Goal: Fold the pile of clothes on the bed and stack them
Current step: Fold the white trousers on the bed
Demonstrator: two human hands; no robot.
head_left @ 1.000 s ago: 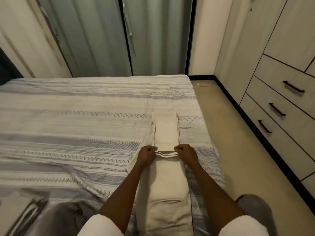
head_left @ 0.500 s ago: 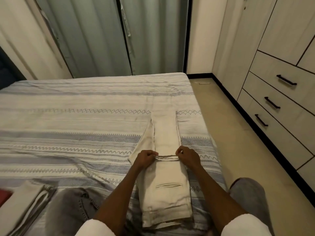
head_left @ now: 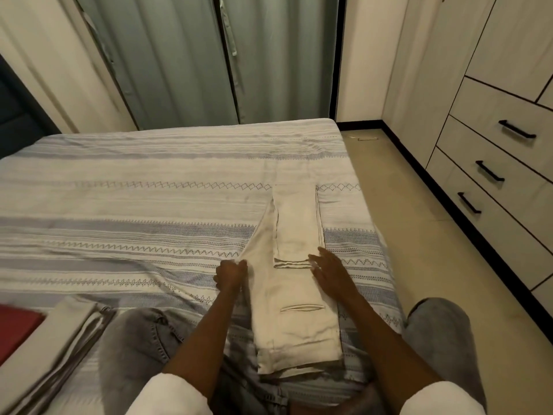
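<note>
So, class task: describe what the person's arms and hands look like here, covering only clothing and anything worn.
Both forearms are bare from sleeve to wrist. Each arm ends in a short, cream-white sleeve, rolled or cuffed thick at the edge. The left hand and right hand wear no gloves; no watch or bracelet shows.

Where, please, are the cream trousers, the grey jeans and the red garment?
cream trousers [head_left: 296,322], head view, seat panel beside the pocket slit.
grey jeans [head_left: 134,333], head view, stitched panel.
red garment [head_left: 15,327], head view, flat top.

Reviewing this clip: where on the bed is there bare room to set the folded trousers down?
Bare bedspread stretches left of the cream trousers, up to the curtains. Crowded near the viewer: grey jeans and folded stack at lower left.
</note>
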